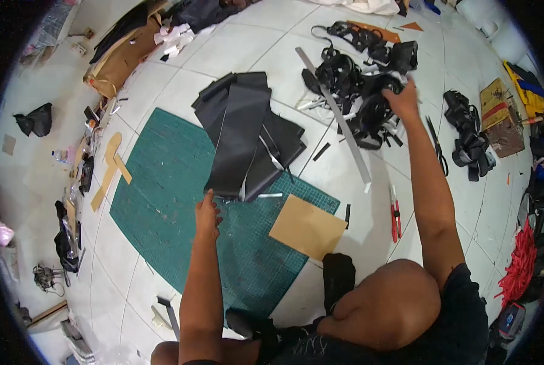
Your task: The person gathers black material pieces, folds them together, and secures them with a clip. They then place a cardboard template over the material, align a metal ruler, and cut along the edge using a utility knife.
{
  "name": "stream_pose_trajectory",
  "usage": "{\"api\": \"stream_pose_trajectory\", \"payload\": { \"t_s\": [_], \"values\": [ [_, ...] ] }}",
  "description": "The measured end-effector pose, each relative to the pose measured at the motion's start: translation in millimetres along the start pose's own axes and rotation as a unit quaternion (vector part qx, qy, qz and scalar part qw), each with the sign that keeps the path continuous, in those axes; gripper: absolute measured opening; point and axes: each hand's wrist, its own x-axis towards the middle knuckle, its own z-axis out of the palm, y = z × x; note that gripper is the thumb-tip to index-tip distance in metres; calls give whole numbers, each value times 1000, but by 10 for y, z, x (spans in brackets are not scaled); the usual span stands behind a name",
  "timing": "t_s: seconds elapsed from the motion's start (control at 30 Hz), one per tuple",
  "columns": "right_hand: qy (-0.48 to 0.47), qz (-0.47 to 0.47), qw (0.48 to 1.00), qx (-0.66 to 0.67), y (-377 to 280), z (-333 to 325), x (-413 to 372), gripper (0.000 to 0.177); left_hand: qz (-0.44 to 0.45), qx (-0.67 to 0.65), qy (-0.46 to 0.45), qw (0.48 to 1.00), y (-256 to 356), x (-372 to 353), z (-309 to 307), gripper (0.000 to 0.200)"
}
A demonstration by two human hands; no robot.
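Note:
My left hand (pixel 208 217) is at the lower left corner of a stack of black sheets (pixel 238 131), one finger touching the edge and the others loosely apart. The sheets, fanned out and leather-like, lie partly on a green cutting mat (pixel 168 182), with thin whitish strips among them. My right hand (pixel 404 102) reaches into a tangled heap of black straps (pixel 369 112), its fingers closed round some of them; the exact grip is partly hidden. A metal ruler (pixel 339 115) lies along the heap's left side.
A tan board (pixel 308 227) rests on the mat's right edge. Right of it lie a red-handled tool (pixel 395 216) and black scissors (pixel 436 146). Another black strap bundle (pixel 468 134) is near a worn box (pixel 501 118). Wooden templates (pixel 110 167) lie left of the mat.

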Motion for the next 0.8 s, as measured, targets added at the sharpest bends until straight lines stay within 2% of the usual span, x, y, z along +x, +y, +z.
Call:
{"api": "stream_pose_trajectory", "payload": {
  "t_s": [0.03,0.1,0.17,0.2,0.23,0.27,0.33,0.43,0.53,0.63,0.73,0.8],
  "values": [
    [-20,-24,999,22,21,-6,-164,66,-29,-2,24,999,-168,67,-68,75],
    [-43,-81,993,70,59,-177,-543,69,-72,-19,-3,997,-390,244,-95,72],
    [-263,25,951,158,-116,-131,-1403,61,-81,-49,-19,995,-496,343,-17,70],
    [-362,91,921,108,-277,-138,-1971,60,-69,-69,-19,995,-515,377,50,70],
    [-468,5,877,108,-267,-179,-2409,68,-57,-88,-20,994,-523,400,100,70],
    [-533,32,839,110,-463,-349,-2728,71,-59,-114,-5,992,-520,405,133,68],
    [-569,-96,816,10,-779,-624,-2999,68,-60,-168,20,984,-467,424,217,62],
    [-552,-118,825,-25,-778,-616,-3155,63,-59,-194,30,979,-554,677,251,53],
    [-510,-99,854,-10,-770,-595,-3211,58,-46,-231,-39,971,-563,701,221,49],
    [-541,-24,840,23,-772,-637,-3166,52,-75,-237,-32,968,-477,729,253,42],
    [-573,76,809,108,-583,-525,-3131,47,-70,-288,-13,955,-409,690,325,40],
    [-572,96,788,206,-283,-396,-3123,42,-67,-322,-4,945,-375,701,357,36]
  ]
}}
